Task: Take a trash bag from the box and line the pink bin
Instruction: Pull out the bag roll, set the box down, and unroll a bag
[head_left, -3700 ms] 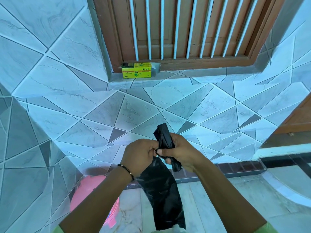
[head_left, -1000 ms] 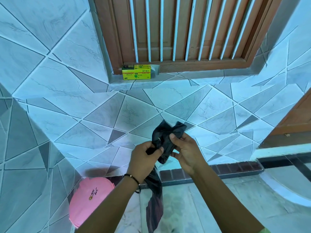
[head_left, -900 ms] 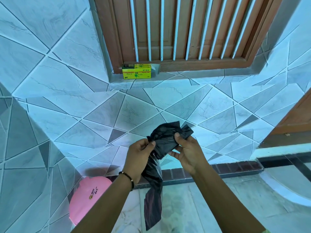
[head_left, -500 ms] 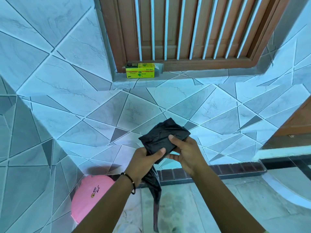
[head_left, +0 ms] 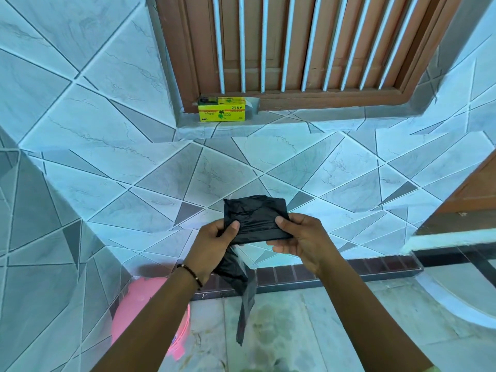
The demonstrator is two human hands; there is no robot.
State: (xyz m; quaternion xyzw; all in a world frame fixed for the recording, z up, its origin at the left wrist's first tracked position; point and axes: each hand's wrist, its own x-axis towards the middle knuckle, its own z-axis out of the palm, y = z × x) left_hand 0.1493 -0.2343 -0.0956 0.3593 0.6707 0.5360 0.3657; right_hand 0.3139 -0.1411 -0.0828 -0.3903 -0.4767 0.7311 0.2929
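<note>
Hands meet in front of the tiled wall (head_left: 112, 146), both pinching a black trash bag (head_left: 255, 218): the left hand (head_left: 214, 242) grips its left edge with thumb on top, the right hand (head_left: 303, 240) grips the right edge likewise. Between them the bag's top is spread flat, while the rest hangs down in a twisted tail toward the floor (head_left: 308, 326). Below the left forearm sits the pink bin (head_left: 139, 299), partly hidden. Farther up, the yellow box (head_left: 222, 112) rests on the window ledge (head_left: 308, 118).
</note>
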